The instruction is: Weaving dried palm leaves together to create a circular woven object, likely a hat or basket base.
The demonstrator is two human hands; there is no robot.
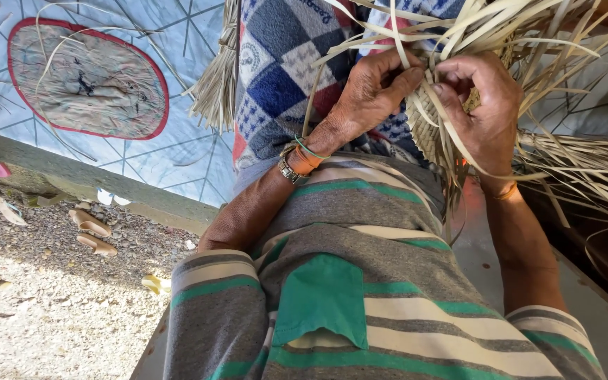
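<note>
Pale woven palm-strip mat (436,130) – mid-weave; left hand (374,88) grip pinches strip, right hand (483,105) grip holds another – next, tuck under neighbour.

Pale blue plastic sheet with a star-line pattern (177,151) spread out, round red-edged woven mat (86,77) on it. Blue-and-red checked cloth (279,77) alongside. Grey gravel ground (43,309) below concrete ledge (93,181), pair of tan sandals (93,234) on gravel.

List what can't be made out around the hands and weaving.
Head view:
- Woven pale straw piece: mostly hidden behind left hand and right hand.
- Loose pale straw strips: ends cut off by top, right edges.
- Left hand's grip: fingers overlap strips, unclear.
- Blue checked cloth: cut by top edge.
</note>
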